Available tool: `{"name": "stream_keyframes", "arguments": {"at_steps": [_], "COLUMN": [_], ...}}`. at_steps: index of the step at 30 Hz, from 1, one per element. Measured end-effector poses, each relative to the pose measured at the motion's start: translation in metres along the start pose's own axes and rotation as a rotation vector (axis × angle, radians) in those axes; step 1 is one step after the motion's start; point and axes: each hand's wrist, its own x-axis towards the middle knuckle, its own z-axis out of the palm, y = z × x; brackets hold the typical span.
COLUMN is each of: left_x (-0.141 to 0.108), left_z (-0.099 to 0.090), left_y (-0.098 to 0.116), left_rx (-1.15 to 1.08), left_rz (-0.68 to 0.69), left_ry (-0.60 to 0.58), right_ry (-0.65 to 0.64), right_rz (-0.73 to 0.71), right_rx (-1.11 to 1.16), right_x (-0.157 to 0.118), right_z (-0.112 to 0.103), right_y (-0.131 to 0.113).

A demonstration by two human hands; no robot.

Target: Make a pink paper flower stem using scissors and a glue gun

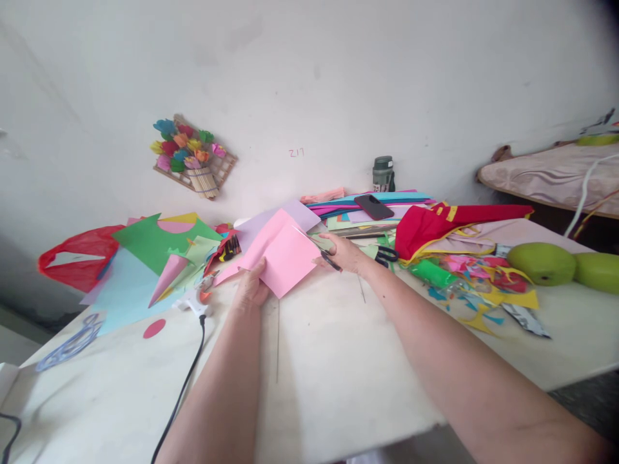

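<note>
Left hand [251, 287] clamped on lower left of pink paper [286, 258]. Paper: 1 sheet, plain, pale pink, held above the surface [329, 374]; left portion bent, right portion flat with a pointed lower corner. Right hand [341, 254], at its right edge, grips dark-handled scissors [330, 260].

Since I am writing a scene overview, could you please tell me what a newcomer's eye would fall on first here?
Probably the bright pink paper near the centre, held by the left hand while the right hand has scissors at its edge. Next, perhaps, the multicoloured flowers on the wall at upper left, and the red cloth with yellow trim on the table at right.
</note>
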Motion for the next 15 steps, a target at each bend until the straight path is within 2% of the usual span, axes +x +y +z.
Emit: {"name": "stream_keyframes", "arguments": {"at_steps": [7,15], "left_x": [0.0,0.0011], "left_z": [0.0003,-0.0004], "left_y": [-0.0001,-0.0005], "left_rx": [-0.033,-0.011], "left_rz": [-0.035,-0.015], "left_ry": [0.018,0.017], "right_ry": [0.018,0.03], "right_rz": [0.006,-0.004], "right_rx": [0.01,-0.011], "right_x": [0.002,0.0047], "right_z": [0.0021,0.0036], "right_y": [0.0022,0.0043]}}
